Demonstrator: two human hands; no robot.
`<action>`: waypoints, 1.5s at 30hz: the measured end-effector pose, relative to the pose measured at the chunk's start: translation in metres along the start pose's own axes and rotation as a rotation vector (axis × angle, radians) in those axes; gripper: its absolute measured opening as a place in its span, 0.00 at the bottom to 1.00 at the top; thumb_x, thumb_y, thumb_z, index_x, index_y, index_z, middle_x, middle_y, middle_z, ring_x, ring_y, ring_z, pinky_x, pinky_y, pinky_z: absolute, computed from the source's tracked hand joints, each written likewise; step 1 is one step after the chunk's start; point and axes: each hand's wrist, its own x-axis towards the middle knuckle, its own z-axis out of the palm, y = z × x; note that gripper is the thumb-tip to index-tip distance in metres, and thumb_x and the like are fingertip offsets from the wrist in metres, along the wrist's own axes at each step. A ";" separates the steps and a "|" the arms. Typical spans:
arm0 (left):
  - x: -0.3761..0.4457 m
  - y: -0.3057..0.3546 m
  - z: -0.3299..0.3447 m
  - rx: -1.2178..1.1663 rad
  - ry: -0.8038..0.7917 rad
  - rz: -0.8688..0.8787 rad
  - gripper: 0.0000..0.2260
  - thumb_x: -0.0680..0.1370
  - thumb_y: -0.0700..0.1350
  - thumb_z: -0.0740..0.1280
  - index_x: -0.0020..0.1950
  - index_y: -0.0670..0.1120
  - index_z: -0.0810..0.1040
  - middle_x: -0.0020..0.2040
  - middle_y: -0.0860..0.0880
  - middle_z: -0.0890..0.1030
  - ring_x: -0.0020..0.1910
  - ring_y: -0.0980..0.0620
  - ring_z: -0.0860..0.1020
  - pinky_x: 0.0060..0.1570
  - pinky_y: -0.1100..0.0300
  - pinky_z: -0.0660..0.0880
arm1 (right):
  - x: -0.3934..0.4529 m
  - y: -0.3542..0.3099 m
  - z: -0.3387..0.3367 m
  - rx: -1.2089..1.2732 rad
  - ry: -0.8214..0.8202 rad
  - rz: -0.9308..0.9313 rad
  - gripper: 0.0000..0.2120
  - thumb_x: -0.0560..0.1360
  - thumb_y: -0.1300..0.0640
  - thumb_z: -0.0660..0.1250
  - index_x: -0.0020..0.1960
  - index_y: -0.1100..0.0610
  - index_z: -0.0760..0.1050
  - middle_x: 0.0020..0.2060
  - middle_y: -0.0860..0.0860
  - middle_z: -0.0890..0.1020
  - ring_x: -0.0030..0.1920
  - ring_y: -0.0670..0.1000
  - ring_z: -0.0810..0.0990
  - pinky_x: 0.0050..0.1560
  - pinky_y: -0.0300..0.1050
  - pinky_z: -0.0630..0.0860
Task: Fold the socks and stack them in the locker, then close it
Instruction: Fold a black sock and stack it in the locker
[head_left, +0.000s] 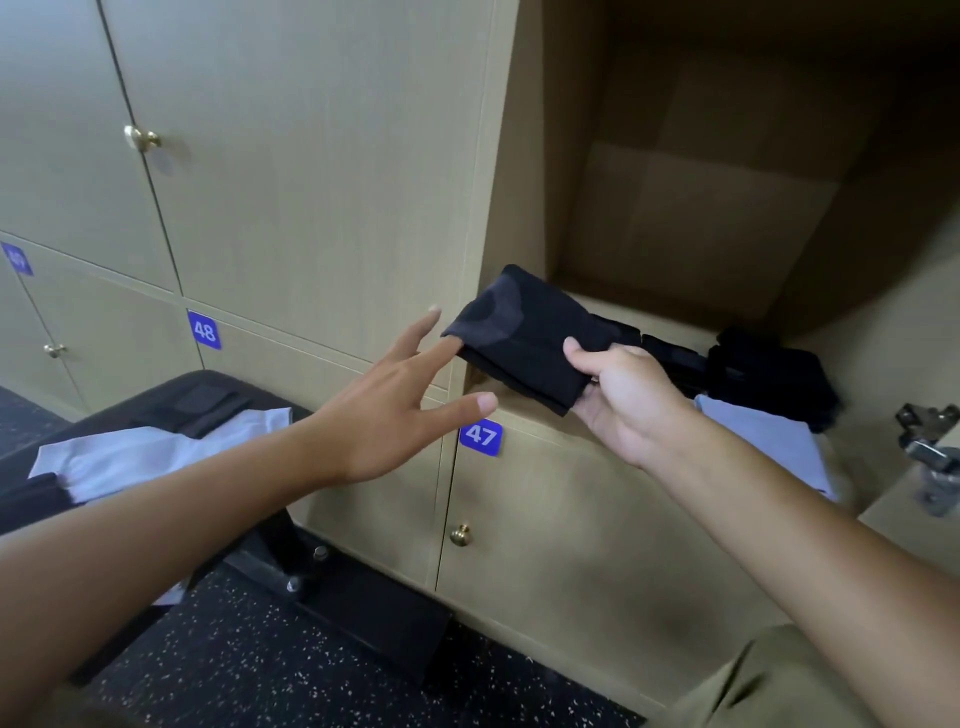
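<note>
Head view: my right hand (623, 395) grips a folded black sock (524, 338) at the locker (675, 218) mouth; my left hand (400, 395), fingers spread, touches the sock's end.

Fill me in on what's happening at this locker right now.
A person is putting folded socks away. The right hand grips a folded black sock at the front edge of the open locker, while the left hand reaches toward it with fingers spread, one fingertip touching the sock's end. More dark socks and a white sock already lie on the locker shelf. White socks still wait on the black bench. The locker is not yet closed.
</note>
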 end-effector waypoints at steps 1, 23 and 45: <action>-0.002 0.000 0.000 -0.009 0.006 0.012 0.31 0.76 0.68 0.62 0.78 0.62 0.63 0.82 0.63 0.52 0.68 0.35 0.66 0.68 0.50 0.72 | -0.001 0.001 -0.001 -0.010 0.007 -0.001 0.13 0.82 0.67 0.63 0.65 0.62 0.75 0.59 0.56 0.84 0.58 0.55 0.84 0.48 0.47 0.84; -0.018 0.002 -0.019 -0.764 0.250 -0.199 0.12 0.82 0.34 0.65 0.47 0.47 0.65 0.32 0.48 0.76 0.27 0.53 0.73 0.31 0.56 0.71 | -0.045 0.010 0.027 -0.391 -0.102 0.028 0.10 0.81 0.63 0.67 0.62 0.59 0.77 0.57 0.55 0.85 0.55 0.54 0.85 0.54 0.53 0.83; 0.053 0.014 0.051 -0.572 0.113 -0.030 0.12 0.78 0.36 0.72 0.55 0.50 0.78 0.51 0.52 0.79 0.40 0.41 0.83 0.45 0.44 0.83 | -0.003 -0.031 -0.034 -0.846 0.119 -0.255 0.10 0.75 0.61 0.72 0.51 0.47 0.85 0.55 0.47 0.84 0.59 0.50 0.82 0.65 0.53 0.77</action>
